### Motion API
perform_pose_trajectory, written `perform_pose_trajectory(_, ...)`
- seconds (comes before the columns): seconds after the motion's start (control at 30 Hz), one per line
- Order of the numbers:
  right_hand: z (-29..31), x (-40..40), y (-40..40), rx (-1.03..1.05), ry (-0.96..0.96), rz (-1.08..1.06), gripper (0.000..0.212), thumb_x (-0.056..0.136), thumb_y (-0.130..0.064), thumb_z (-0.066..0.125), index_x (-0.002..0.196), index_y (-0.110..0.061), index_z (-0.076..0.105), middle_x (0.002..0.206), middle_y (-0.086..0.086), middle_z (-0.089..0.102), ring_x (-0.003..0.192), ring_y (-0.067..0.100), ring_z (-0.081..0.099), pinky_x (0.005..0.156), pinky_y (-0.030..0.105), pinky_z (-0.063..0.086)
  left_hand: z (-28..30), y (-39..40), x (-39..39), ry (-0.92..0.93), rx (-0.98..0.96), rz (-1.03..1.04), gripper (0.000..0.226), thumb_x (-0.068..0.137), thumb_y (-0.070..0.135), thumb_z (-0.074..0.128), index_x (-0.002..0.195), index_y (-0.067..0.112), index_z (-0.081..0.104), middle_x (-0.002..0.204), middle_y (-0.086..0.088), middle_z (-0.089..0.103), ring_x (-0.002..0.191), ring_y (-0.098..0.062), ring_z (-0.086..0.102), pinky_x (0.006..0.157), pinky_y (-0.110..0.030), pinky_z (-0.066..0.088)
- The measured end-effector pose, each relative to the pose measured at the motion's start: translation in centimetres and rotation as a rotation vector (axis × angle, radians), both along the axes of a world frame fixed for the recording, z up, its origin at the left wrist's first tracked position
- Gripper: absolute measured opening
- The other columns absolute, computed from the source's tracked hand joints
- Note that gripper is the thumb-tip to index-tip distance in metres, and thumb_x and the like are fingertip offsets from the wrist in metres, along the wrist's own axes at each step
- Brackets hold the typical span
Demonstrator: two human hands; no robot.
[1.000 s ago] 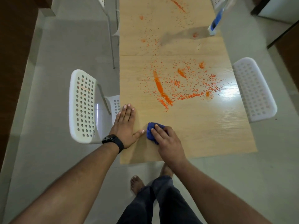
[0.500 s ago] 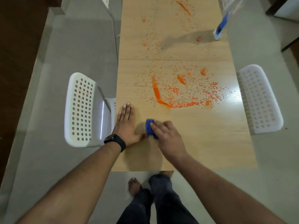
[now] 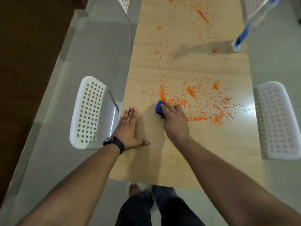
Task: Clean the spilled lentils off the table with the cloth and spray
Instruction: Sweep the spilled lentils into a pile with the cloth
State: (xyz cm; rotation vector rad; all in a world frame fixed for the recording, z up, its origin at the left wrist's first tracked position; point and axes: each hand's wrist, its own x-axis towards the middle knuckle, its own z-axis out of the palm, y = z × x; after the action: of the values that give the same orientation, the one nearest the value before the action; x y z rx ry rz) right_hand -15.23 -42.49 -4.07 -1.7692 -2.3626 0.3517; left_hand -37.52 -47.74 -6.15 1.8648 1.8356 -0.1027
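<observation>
Orange lentils [image 3: 205,103] lie scattered across the middle of the long wooden table [image 3: 203,154], with more [image 3: 202,15] spread toward the far end. My right hand [image 3: 175,121] grips a bunched blue cloth [image 3: 159,108] and holds it against the near left edge of the spill. My left hand [image 3: 128,128] lies flat on the table near its left edge, fingers straight. A clear spray bottle [image 3: 249,30] with a blue label stands at the far right edge of the table.
A white perforated chair [image 3: 91,111] stands at the table's left side, another [image 3: 280,119] at the right, and two more [image 3: 125,2] at the far end. My legs and a bare foot [image 3: 134,189] show below the table's near edge.
My right hand has pushed the cloth forward from beside my left thumb into the near edge of the lentils. My left hand has stayed flat on the table.
</observation>
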Motion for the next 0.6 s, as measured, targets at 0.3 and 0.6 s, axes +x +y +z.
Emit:
perform_pose_trajectory(0.3,-1.7,-5.1,-2.6,-0.118,0.006,0.245,0.058,0.084,-0.019,0.074,0.141,-0.013,0.061,0.143,0.009,0.063,0.113,0.034,0.053,0.094,0.047,0.054,0.7,5.2,-0.6,-0.113,-0.016,0.001,0.155,0.064,0.069,0.082,0.160,0.012,-0.025,0.171,0.000,-0.024,0.157,-0.017,-0.022,0.130,-0.037,-0.005)
perform_pose_trajectory(0.6,-0.6,-5.0,4.8,-0.077,0.072,-0.208,0.063,0.087,0.003,0.050,0.148,-0.013,0.056,0.151,0.006,0.058,0.118,0.033,0.046,0.098,0.042,0.047,0.7,8.3,-2.0,-0.168,-0.037,-0.010,0.183,0.032,0.098,0.074,0.159,0.016,-0.029,0.171,0.003,-0.024,0.157,-0.014,-0.024,0.131,-0.041,0.002)
